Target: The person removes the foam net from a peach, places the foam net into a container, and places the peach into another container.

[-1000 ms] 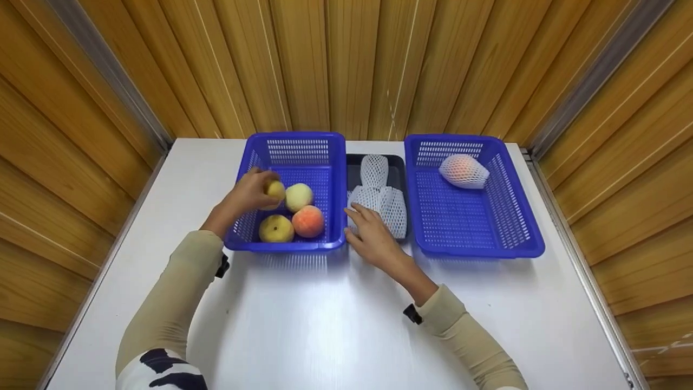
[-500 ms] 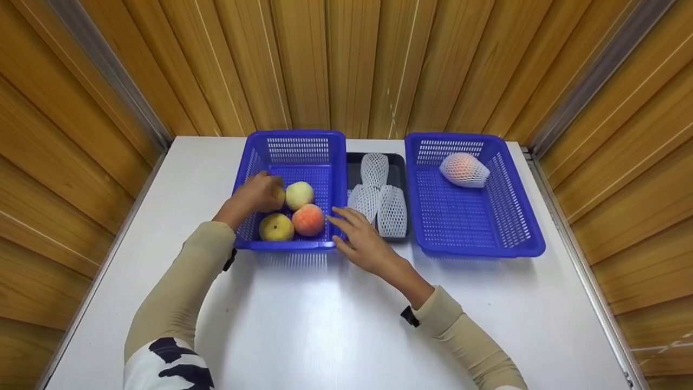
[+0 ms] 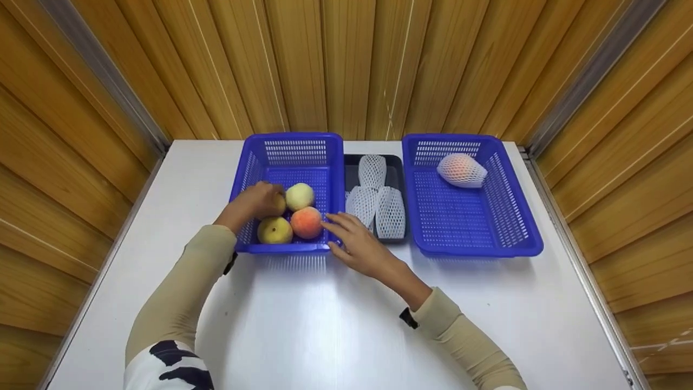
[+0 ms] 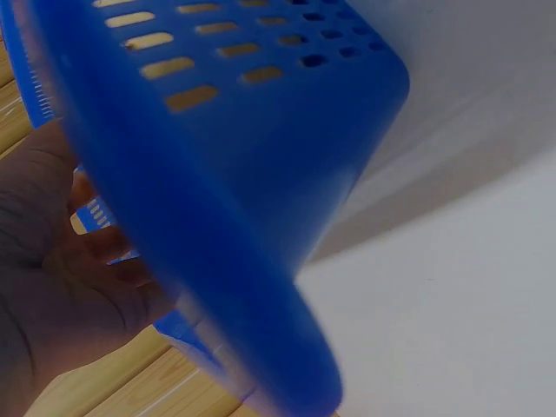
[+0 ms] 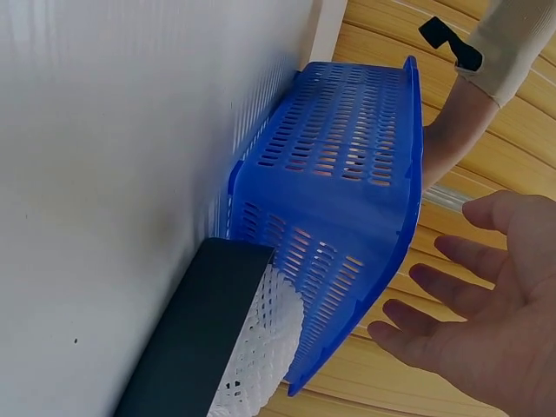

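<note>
In the head view my left hand (image 3: 255,200) reaches into the left blue basket (image 3: 295,248), its fingers curled round a yellow peach (image 3: 280,203) that they mostly cover. Beside it lie a pale peach (image 3: 300,196), a red-orange peach (image 3: 307,222) and another yellow peach (image 3: 275,231). The basket wall hides the held fruit from the left wrist view, where curled fingers show behind the rim. My right hand (image 3: 361,246) is at the basket's front right corner, fingers spread and holding nothing. The right wrist view shows its fingers (image 5: 465,291) apart, beside the basket rim.
Right of that basket, a black tray (image 3: 399,162) holds several white foam net sleeves (image 3: 390,214). A second blue basket (image 3: 482,252) stands further right, with a net-wrapped peach (image 3: 460,170) at its back. Wood-patterned walls (image 3: 346,65) enclose the white table (image 3: 303,325).
My left hand has moved slightly right and down with the yellow peach, closer to the other peaches. My right hand has shifted left from the foam sleeves to the left basket's corner.
</note>
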Action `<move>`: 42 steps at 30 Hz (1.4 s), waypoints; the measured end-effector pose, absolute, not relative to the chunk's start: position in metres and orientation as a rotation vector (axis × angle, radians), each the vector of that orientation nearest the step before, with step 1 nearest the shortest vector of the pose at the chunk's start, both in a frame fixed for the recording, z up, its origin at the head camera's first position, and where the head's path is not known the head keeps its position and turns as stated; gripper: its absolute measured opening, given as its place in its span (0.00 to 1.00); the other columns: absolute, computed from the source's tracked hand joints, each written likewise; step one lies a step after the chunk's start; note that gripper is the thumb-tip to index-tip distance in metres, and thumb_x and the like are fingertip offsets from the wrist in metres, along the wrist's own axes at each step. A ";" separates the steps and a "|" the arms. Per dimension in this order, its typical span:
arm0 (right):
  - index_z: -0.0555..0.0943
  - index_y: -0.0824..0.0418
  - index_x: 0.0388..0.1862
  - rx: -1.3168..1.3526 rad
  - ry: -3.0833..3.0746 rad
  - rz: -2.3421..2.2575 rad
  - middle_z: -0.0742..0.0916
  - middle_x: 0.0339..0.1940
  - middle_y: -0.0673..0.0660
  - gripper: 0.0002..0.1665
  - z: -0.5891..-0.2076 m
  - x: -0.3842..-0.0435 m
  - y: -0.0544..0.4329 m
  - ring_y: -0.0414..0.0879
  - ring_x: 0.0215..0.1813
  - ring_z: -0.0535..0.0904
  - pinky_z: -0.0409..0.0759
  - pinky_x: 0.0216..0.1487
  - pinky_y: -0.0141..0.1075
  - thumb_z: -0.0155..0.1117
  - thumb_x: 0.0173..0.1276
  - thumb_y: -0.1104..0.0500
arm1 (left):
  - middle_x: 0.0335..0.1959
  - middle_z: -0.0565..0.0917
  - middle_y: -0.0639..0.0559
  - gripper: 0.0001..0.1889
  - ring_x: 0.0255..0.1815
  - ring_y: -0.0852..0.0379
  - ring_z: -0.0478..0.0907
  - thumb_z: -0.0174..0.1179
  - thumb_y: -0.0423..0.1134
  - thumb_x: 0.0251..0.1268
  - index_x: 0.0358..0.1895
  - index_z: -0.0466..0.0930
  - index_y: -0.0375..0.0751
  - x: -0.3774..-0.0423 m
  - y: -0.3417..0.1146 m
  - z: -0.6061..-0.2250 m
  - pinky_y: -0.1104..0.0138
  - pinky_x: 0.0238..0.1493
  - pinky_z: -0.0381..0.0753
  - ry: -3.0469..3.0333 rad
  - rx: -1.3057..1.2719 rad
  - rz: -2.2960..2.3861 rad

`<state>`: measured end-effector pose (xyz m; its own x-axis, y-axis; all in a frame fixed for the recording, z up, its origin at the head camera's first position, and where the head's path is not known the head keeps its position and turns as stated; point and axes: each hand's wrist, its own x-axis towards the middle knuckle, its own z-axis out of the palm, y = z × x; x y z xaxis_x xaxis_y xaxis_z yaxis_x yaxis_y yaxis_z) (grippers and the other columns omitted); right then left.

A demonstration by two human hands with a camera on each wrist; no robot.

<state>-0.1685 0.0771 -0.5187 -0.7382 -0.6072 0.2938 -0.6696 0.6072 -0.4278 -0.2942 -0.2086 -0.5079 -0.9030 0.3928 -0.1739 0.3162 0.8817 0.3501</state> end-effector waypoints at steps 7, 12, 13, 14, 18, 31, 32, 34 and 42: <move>0.72 0.62 0.73 1.074 -2.734 0.779 0.73 0.75 0.61 0.28 -0.519 -0.169 0.079 0.62 0.77 0.63 0.62 0.77 0.54 0.58 0.78 0.54 | 0.53 0.79 0.35 0.23 0.46 0.41 0.75 0.61 0.37 0.59 0.58 0.81 0.33 -0.284 -0.206 -0.503 0.47 0.51 0.80 2.874 0.529 0.617; 0.73 0.62 0.73 1.073 -2.727 0.763 0.73 0.75 0.61 0.28 -0.517 -0.170 0.088 0.64 0.76 0.63 0.62 0.77 0.55 0.57 0.78 0.54 | 0.59 0.78 0.38 0.19 0.57 0.39 0.75 0.61 0.36 0.66 0.59 0.81 0.35 -0.265 -0.199 -0.493 0.46 0.61 0.78 2.947 0.512 0.750; 0.73 0.62 0.73 1.071 -2.725 0.763 0.73 0.75 0.61 0.28 -0.518 -0.171 0.090 0.64 0.76 0.63 0.62 0.77 0.55 0.57 0.78 0.54 | 0.61 0.78 0.38 0.18 0.60 0.38 0.75 0.61 0.36 0.67 0.58 0.81 0.36 -0.260 -0.198 -0.491 0.45 0.63 0.77 2.959 0.516 0.783; 0.73 0.62 0.73 1.070 -2.723 0.763 0.73 0.75 0.62 0.27 -0.517 -0.172 0.092 0.64 0.76 0.63 0.62 0.77 0.55 0.57 0.78 0.54 | 0.62 0.78 0.39 0.17 0.63 0.38 0.74 0.60 0.35 0.68 0.58 0.82 0.36 -0.255 -0.197 -0.489 0.45 0.64 0.76 2.972 0.529 0.812; 0.74 0.62 0.72 1.040 -2.708 0.770 0.74 0.74 0.63 0.27 -0.516 -0.174 0.102 0.64 0.76 0.64 0.63 0.77 0.56 0.58 0.77 0.55 | 0.61 0.79 0.41 0.15 0.64 0.38 0.75 0.59 0.35 0.70 0.57 0.83 0.38 -0.236 -0.193 -0.484 0.45 0.64 0.76 3.052 0.640 0.847; 0.74 0.67 0.71 0.877 -2.691 0.638 0.74 0.72 0.69 0.28 -0.507 -0.183 0.137 0.69 0.74 0.65 0.61 0.77 0.58 0.61 0.75 0.59 | 0.59 0.82 0.42 0.16 0.62 0.42 0.78 0.62 0.42 0.69 0.55 0.84 0.40 -0.194 -0.165 -0.485 0.44 0.63 0.77 3.271 1.061 0.582; 0.74 0.67 0.71 0.867 -2.693 0.612 0.74 0.72 0.70 0.28 -0.507 -0.184 0.140 0.69 0.74 0.65 0.60 0.77 0.57 0.61 0.75 0.59 | 0.60 0.82 0.43 0.17 0.63 0.42 0.77 0.62 0.43 0.70 0.56 0.83 0.40 -0.192 -0.163 -0.485 0.44 0.65 0.75 3.259 1.052 0.582; 0.74 0.68 0.70 0.848 -2.700 0.572 0.74 0.72 0.70 0.28 -0.506 -0.186 0.145 0.69 0.75 0.65 0.59 0.78 0.57 0.61 0.75 0.59 | 0.62 0.81 0.44 0.18 0.65 0.43 0.75 0.60 0.46 0.73 0.58 0.83 0.41 -0.188 -0.158 -0.484 0.44 0.68 0.72 3.232 1.033 0.586; 0.73 0.67 0.72 0.767 -2.757 0.446 0.72 0.73 0.70 0.30 -0.499 -0.189 0.171 0.67 0.77 0.62 0.56 0.79 0.58 0.60 0.75 0.56 | 0.62 0.81 0.44 0.21 0.66 0.42 0.74 0.51 0.52 0.75 0.57 0.83 0.43 -0.180 -0.132 -0.488 0.45 0.67 0.73 3.228 1.173 0.514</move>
<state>-0.1891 0.1710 -0.4991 -0.8317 -0.4594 0.3117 -0.5343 0.8150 -0.2242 -0.1800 -0.1324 -0.4877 -0.7236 0.5626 0.3998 0.6590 0.7355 0.1576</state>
